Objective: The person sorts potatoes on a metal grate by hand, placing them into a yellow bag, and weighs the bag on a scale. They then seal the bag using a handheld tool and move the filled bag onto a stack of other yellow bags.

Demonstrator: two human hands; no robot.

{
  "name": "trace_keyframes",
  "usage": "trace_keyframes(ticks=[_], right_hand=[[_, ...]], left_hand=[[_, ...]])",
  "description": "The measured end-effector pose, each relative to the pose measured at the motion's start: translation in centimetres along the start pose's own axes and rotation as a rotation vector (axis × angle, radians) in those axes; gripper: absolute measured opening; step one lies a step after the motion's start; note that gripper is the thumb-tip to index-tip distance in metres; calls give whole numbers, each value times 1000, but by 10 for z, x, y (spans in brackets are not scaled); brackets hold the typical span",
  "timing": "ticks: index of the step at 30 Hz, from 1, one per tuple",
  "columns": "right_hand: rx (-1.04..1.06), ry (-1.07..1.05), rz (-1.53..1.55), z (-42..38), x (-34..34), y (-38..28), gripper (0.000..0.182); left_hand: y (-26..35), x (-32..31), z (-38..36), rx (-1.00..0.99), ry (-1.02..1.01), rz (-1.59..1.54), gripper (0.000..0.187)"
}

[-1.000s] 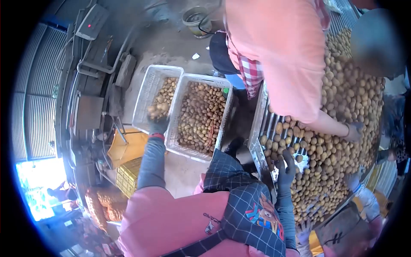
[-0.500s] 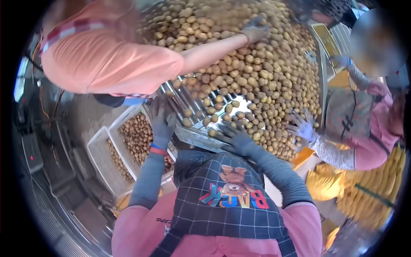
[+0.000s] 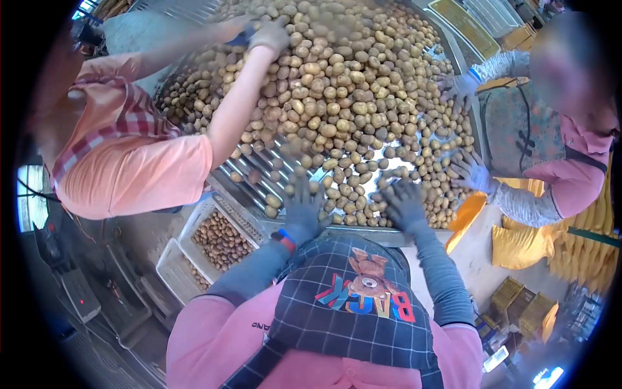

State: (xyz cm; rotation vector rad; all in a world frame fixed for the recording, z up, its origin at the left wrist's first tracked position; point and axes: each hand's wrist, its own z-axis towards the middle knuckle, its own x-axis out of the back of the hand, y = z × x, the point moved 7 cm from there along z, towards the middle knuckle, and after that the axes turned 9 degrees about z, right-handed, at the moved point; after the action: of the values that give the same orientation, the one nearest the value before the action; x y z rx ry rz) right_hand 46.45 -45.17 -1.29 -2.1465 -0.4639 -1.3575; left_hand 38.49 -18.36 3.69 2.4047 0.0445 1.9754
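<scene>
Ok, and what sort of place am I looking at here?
Probably a potato sorting and packing shed: loose potatoes cover a table of metal rollers, gloved workers reach in from different sides, white crates hold more potatoes, and filled yellow sacks lie on the floor.

On the right, a plump yellow sack (image 3: 518, 246) lies beside a row of paler bags (image 3: 584, 260) under a green strap (image 3: 595, 237). Yellow crates (image 3: 506, 293) sit below them, and at lower left is a grey box (image 3: 80, 295) (one small red light glowing on it).
</scene>
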Motion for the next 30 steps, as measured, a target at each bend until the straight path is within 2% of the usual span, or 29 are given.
trace_keyframes(ticks=[1,2,3,4,5,6,7,8,9,10,11,12,13,14,15,16,18,19,20,22,23,24,25,26,28,29,30], right_hand=[[-37,145,-94,-1,7,18,55],[-114,280,-7,5,10,36,48],[-235,280,29,16,14,48,42],[-355,281,64,30,21,57,37],[-293,466,159,48,37,53,33],[-229,644,256,64,50,46,29],[-125,695,372,86,65,31,30],[-25,742,489,105,85,11,32],[-103,708,529,126,94,-7,36],[-181,677,566,141,98,-24,41],[-180,669,564,144,101,-43,41],[-236,556,411,148,98,-61,45],[-292,441,258,149,91,-68,51],[-295,437,258,140,84,-58,51],[-93,335,233,130,69,-49,53],[111,231,207,119,55,-39,55],[182,319,65,101,53,-5,51],[67,300,204,94,60,12,47],[67,296,205,94,59,11,47],[-131,440,-65,93,77,-2,46],[7,672,79,89,97,-32,43],[-33,455,309,101,102,-67,35],[-62,58,321,113,71,-99,25],[254,10,394,114,58,-145,24],[264,-181,392,105,18,-189,27],[262,-173,388,108,22,-188,27],[217,-241,371,112,21,-185,29]], left_hand=[[-7,-3,-1,-6,-9,3,76],[-14,-6,-2,-122,-14,-249,62],[-23,-4,-1,-234,-16,-501,48],[-48,2,7,-78,77,-627,37],[-75,8,19,81,173,-750,27],[-94,31,33,115,318,-655,28],[-112,36,50,307,430,-639,30],[-126,23,71,334,424,-591,35],[-132,-8,93,311,290,-732,38],[-108,8,99,414,20,-518,37],[-85,13,99,272,93,-297,28],[-64,14,95,125,169,-74,19],[-66,-3,94,215,170,-244,20],[-69,-22,91,303,167,-415,20],[-65,-21,85,214,252,-390,18],[-71,-31,84,217,250,-393,18],[-88,-49,78,113,383,-744,24],[-102,-38,75,214,445,-779,19],[-115,-62,62,541,238,-1560,17],[-144,-59,49,530,308,-1768,22],[-149,-56,44,534,308,-1768,22],[-148,-40,40,496,318,-1959,28],[-145,-31,36,454,327,-2150,34],[-147,-32,30,458,324,-2152,34],[-147,-44,19,616,302,-2370,35],[-138,-42,15,644,158,-2622,36],[-133,-36,8,633,158,-2623,36]])
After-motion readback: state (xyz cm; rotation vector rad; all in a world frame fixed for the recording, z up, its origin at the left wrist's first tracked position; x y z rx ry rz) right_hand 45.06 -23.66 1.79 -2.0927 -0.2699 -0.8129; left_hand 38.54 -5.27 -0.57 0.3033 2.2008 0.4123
